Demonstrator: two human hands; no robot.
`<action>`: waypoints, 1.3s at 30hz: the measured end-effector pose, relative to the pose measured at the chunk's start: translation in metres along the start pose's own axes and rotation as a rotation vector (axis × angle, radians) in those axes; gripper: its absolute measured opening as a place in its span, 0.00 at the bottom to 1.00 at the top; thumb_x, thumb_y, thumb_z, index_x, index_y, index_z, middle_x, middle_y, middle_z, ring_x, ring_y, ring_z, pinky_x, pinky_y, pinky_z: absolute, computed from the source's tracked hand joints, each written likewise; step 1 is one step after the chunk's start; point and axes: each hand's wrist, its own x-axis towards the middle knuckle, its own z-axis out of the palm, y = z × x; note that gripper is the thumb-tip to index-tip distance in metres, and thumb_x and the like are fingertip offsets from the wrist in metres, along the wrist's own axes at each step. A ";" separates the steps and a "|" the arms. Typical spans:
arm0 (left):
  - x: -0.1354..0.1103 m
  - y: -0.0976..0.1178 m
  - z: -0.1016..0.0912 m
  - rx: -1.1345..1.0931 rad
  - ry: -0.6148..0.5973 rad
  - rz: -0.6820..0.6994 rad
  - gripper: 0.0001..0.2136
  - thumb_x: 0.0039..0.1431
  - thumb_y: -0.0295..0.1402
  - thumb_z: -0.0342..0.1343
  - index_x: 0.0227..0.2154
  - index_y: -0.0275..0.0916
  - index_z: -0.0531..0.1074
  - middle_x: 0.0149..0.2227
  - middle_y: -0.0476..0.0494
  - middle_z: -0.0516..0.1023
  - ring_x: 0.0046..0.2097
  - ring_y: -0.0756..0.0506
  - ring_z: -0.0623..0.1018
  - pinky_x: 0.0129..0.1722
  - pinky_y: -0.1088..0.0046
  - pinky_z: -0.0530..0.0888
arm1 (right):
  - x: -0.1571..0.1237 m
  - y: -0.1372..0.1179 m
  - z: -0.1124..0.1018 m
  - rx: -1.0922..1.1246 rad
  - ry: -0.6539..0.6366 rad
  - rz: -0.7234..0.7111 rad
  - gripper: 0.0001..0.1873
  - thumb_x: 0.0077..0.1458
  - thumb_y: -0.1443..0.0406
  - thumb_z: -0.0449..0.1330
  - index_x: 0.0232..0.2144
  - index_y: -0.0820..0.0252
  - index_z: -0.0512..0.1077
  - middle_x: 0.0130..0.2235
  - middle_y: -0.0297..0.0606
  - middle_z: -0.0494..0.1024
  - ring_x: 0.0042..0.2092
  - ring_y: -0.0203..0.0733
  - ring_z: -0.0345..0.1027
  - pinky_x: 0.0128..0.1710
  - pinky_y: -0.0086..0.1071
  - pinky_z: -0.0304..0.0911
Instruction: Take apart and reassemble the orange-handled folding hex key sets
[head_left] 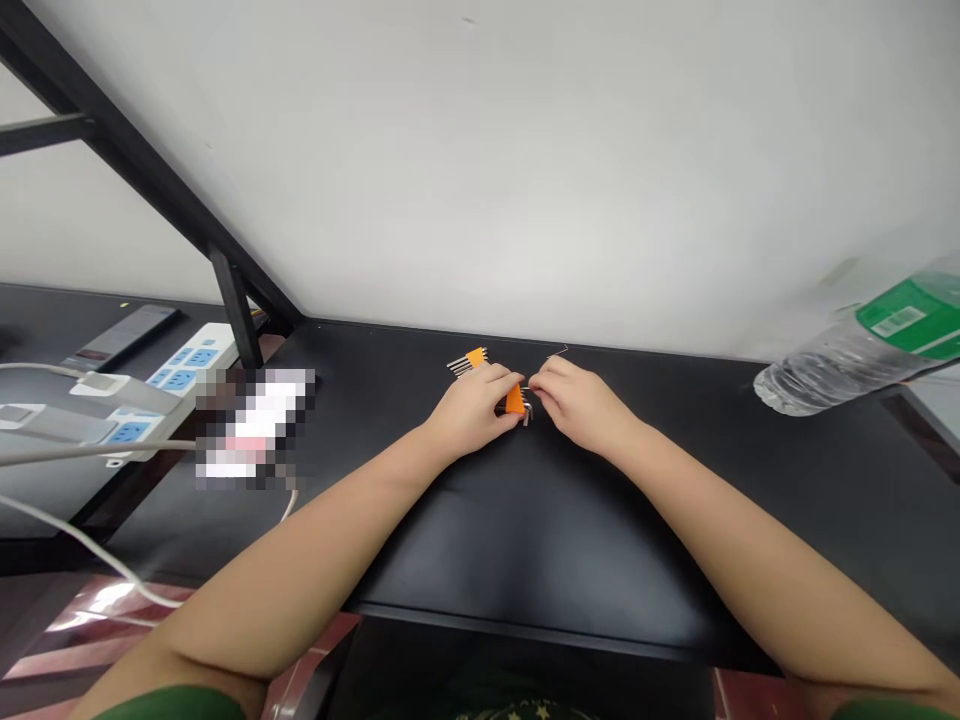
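A: What sits at the far left?

B: A dark flat phone point(127, 335) lies near a white plastic power strip with blue sockets point(180, 378), which has pale plugs in it. To the right, a rectangular bright thing point(259, 420) is on the black smooth tabletop point(585, 530) (blurred into blocks, so I can't say what it is).

A: And next?

B: The left hand point(476, 405), closed around an orange holder carrying silver metal L-shaped keys point(514, 399). It's in the middle, towards the tabletop's far edge.

A: How does that holder point?

B: Its orange parts show at both sides of the hand, in a slanting line from far left to near right. The straight key shafts at the far end stick out leftward; short bent ends show at the near right end.

A: Then the right hand point(562, 390)?

B: Just beside that right end, fingers curled inward. A thin bent metal rod point(559, 352) shows beyond its knuckles; whether the fingers grip it, I cannot tell.

A: Anything further right?

B: A clear plastic bottle with a green label point(911, 318), well apart from both hands
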 end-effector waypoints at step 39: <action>-0.001 -0.004 0.004 -0.190 0.076 0.047 0.22 0.58 0.31 0.65 0.56 0.43 0.74 0.51 0.42 0.81 0.52 0.42 0.80 0.54 0.62 0.77 | 0.004 0.063 0.003 -0.562 -0.084 0.291 0.15 0.67 0.66 0.54 0.41 0.61 0.81 0.48 0.51 0.78 0.50 0.54 0.67 0.46 0.43 0.60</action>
